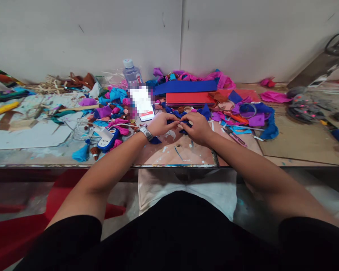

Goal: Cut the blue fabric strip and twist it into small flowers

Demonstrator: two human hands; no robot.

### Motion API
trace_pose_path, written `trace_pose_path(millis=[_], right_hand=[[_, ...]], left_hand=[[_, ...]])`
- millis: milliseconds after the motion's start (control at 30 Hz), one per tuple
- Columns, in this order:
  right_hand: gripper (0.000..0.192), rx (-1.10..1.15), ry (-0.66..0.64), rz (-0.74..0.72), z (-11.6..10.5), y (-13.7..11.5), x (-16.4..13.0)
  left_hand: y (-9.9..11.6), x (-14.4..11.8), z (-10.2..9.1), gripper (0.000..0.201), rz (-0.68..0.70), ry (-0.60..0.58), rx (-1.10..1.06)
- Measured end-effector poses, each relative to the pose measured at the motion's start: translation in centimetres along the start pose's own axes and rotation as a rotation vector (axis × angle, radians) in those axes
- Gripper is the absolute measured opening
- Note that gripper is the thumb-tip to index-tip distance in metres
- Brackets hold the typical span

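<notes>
Both forearms reach in over the table edge [169,165]; the left hand [161,125], watch [145,132] at the wrist, and the right hand [197,128] meet fingertip to fingertip, both pinched tight on a dark blue scrap of paper [183,127] just above the pinkish work mat [183,150]; left of them lies a glue gun [107,138]; beyond, a phone [143,105]; further back a water bottle [132,74] and red sheets [190,98] near the wall.
</notes>
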State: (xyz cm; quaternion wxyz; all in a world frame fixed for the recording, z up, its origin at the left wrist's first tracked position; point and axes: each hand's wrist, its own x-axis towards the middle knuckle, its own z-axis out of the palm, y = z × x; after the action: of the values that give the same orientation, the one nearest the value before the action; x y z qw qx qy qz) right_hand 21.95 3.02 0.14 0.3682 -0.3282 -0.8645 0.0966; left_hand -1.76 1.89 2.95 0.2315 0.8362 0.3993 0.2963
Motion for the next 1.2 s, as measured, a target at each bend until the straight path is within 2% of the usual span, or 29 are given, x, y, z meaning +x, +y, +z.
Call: trace_pose_path(millis=[167, 467, 633, 900, 1200], right_hand=[[0.015, 0.021, 0.039, 0.037, 0.0, -0.1, 0.1], [0.018, 0.124, 0.064, 0.055, 0.0, -0.1, 0.3], [0.019, 0.146, 0.065, 0.088, 0.2, -0.3, 0.2], [0.015, 0.027, 0.090, 0.000, -0.5, -0.8, 0.2], [0.012, 0.045, 0.061, 0.028, 0.0, -1.2, -0.1]], left_hand=[[-0.3, 0.0, 0.3, 0.033, 0.005, 0.065, 0.124], [-0.6, 0.0, 0.7, 0.033, 0.113, 0.153, 0.179], [-0.6, 0.0, 0.9, 0.032, 0.117, 0.161, 0.264], [-0.6, -0.1, 0.6, 0.036, 0.150, 0.176, 0.276], [-1.0, -0.1, 0.9, 0.030, 0.218, 0.193, 0.261]])
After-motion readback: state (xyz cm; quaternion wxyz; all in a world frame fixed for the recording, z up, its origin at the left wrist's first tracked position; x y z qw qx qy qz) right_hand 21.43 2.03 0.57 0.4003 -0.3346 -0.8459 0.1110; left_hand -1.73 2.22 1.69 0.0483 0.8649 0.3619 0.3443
